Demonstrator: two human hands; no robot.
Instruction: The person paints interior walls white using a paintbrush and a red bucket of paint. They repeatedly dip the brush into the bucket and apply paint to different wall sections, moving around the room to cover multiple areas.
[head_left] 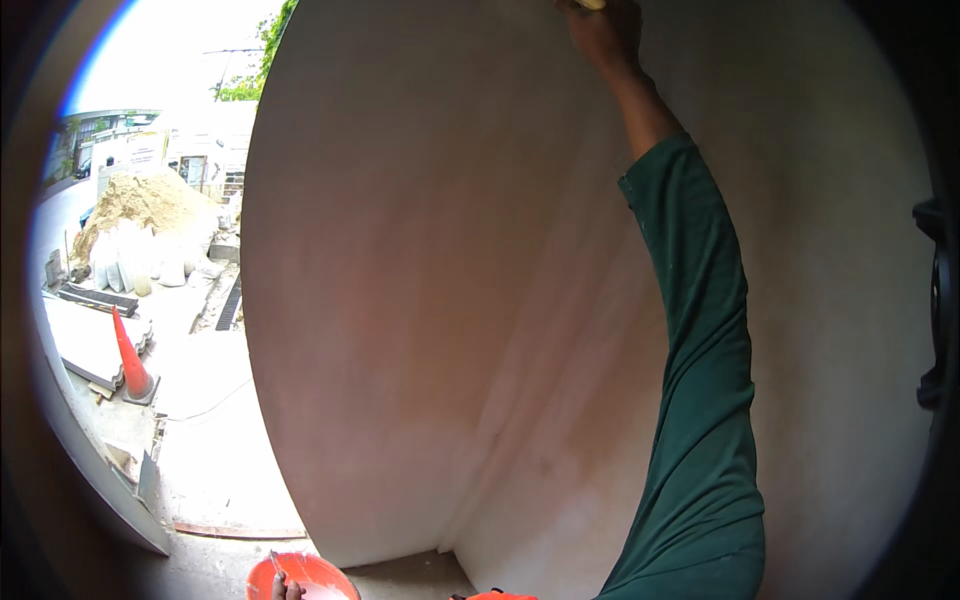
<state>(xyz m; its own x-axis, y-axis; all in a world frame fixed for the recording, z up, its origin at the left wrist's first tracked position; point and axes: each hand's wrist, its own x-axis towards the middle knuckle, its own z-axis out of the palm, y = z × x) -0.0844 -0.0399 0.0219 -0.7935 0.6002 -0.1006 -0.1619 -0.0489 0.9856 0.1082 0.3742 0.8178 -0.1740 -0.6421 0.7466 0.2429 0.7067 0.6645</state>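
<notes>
Clasping a pale yellow object, mostly cut off at the top edge right of centre, the right hand is raised before a broad pinkish-brown wall. At the lower left, the left hand is at a round orange-red bucket; whether it grips anything I cannot tell.

I count one orange bucket at my left fingers and one yellowish object in my right fingers. Beyond my left fingers, off to the left, there are one orange cone, one sand heap, two dark gratings and several white sacks (too overlapped for me to number).
</notes>
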